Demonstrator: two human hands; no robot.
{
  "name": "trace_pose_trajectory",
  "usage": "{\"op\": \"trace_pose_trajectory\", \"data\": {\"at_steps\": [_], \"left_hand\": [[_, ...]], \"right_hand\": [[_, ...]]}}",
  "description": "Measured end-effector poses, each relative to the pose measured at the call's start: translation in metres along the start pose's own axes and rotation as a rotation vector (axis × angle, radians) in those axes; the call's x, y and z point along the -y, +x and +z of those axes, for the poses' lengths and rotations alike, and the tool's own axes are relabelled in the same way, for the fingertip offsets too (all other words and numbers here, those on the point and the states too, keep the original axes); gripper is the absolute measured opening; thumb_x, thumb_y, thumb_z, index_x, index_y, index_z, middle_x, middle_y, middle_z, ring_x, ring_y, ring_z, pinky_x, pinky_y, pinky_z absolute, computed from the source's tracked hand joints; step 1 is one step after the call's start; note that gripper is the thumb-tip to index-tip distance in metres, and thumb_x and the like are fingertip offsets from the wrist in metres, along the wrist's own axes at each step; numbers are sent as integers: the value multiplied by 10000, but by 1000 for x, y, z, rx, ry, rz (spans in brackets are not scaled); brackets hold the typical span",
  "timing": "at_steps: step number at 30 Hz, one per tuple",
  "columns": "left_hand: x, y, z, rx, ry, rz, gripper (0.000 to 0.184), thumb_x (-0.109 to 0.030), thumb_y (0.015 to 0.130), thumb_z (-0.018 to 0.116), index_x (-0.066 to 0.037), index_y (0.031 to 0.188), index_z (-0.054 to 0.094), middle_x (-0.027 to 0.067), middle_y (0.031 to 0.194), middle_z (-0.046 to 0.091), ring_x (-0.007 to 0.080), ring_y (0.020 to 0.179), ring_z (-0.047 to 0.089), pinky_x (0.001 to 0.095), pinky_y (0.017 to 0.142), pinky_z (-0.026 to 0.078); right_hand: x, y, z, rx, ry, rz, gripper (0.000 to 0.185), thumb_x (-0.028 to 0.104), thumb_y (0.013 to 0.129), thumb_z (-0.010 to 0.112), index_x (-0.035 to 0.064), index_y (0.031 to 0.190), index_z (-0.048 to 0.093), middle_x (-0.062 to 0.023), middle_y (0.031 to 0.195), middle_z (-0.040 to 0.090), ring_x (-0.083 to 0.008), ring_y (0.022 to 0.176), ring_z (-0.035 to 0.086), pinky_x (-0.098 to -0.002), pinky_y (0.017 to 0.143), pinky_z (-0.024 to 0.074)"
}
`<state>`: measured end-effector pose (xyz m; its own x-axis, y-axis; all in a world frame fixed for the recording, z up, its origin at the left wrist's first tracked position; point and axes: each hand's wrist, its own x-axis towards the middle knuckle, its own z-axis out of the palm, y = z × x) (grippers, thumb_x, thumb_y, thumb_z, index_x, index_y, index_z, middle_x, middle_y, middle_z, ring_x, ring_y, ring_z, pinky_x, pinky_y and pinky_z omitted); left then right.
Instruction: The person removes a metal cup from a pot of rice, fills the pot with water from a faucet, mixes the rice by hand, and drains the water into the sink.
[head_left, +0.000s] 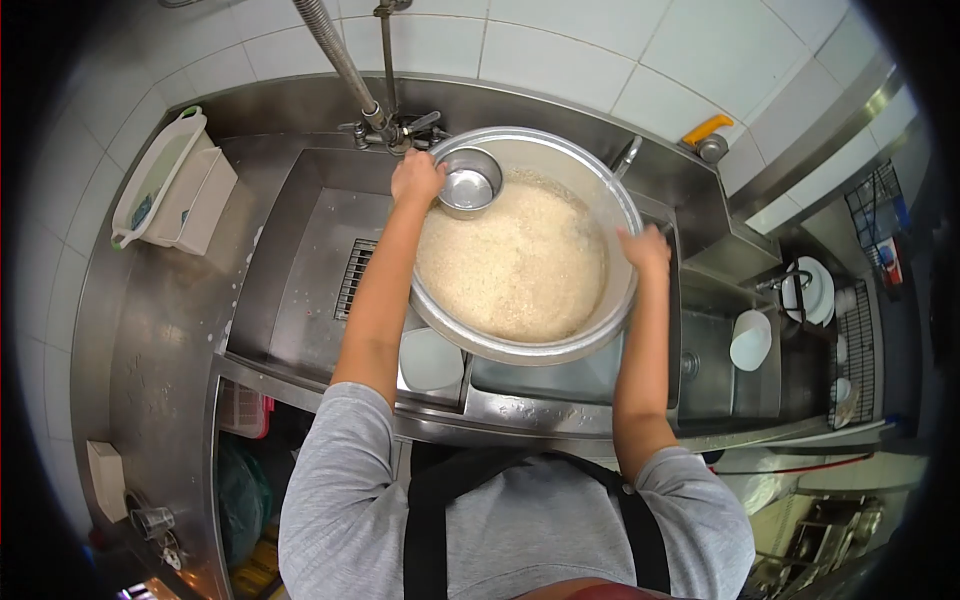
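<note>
A large metal pot [540, 351] is standing over the steel sink [322, 235], holding pale grains [520, 265]. At its left rim, the left hand [417, 178] is curling its fingers beside a small metal cup [469, 187], which is lying just inside the pot. The right hand [647, 250], blurred, is bending at the opposite rim; how firmly either hand is gripping, and exactly what, cannot be told.

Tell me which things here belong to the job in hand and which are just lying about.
In the job:
- large metal pot, right hand at its rim
- pale grains inside
- small metal bowl, beside the left hand

Apparently lying about:
- white tub, left
- orange-handled thing, back
- white plates, right
</note>
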<state>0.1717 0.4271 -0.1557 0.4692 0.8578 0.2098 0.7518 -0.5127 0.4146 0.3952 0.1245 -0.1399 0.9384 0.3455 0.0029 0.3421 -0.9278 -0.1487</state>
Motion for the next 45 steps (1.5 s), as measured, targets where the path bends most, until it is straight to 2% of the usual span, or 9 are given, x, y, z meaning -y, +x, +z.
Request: {"op": "trace_pose_trajectory", "data": {"at_steps": [2,5,7,11,16,24,26,34,45], "left_hand": [[2,0,0,38,4,1,322,-353,783,592,-70,921,658,146,1087,545,306,969,569,379,818,467],[2,0,-1,54,-1,-10,331,-353,783,594,-59,924,654,147,1092,544,302,970,570,379,819,465],[5,2,7,8,-12,-7,321,-361,767,608,-63,874,661,151,1040,569,304,935,581,386,796,469],[6,4,7,-28,-52,-9,321,-384,740,623,-72,799,668,148,963,601,306,881,595,399,758,476],[23,-4,8,-320,-100,151,284,-376,706,633,-97,747,671,115,882,624,310,832,601,425,704,486],[101,-95,-137,-309,-354,-27,283,-305,718,633,-23,689,633,152,584,578,275,542,577,356,540,451],[157,-115,-154,-233,-437,-211,307,-304,740,630,-6,667,631,103,546,595,171,514,616,300,519,485],[392,-171,-160,-476,-184,-941,246,-190,703,527,26,721,643,138,620,639,262,626,655,348,677,510],[422,-189,-162,-742,-749,-1127,285,-110,753,522,171,800,545,208,751,627,249,533,643,289,473,527]], "right_hand": [[-24,-25,-20,366,423,166,614,438,761,608,-15,1150,463,-168,1002,579,-234,911,572,-327,744,470],[-49,-57,4,395,809,76,514,337,782,613,-33,1109,470,-146,939,597,-226,814,595,-301,711,477],[-51,-65,38,269,1706,135,392,208,785,607,-28,1074,488,-128,928,601,-229,801,597,-309,705,475],[-57,-54,54,202,1716,225,289,73,748,585,-31,1014,536,-138,955,591,-241,861,580,-331,763,460],[-58,-48,55,227,1606,251,316,123,739,575,-40,1007,539,-165,987,577,-271,889,566,-374,798,455],[-74,-20,78,384,1694,252,350,142,761,551,-75,1033,508,-193,1040,552,-297,922,558,-393,807,456],[-73,-21,76,403,1695,254,373,149,767,546,-83,1055,494,-195,1060,545,-301,937,553,-396,813,452],[-69,-31,68,453,1676,287,454,182,782,535,-93,1134,456,-203,1136,524,-313,1010,531,-392,864,430],[-69,-34,67,447,1716,305,477,193,772,547,-79,1153,454,-197,1149,523,-314,1033,517,-384,907,402]]}}
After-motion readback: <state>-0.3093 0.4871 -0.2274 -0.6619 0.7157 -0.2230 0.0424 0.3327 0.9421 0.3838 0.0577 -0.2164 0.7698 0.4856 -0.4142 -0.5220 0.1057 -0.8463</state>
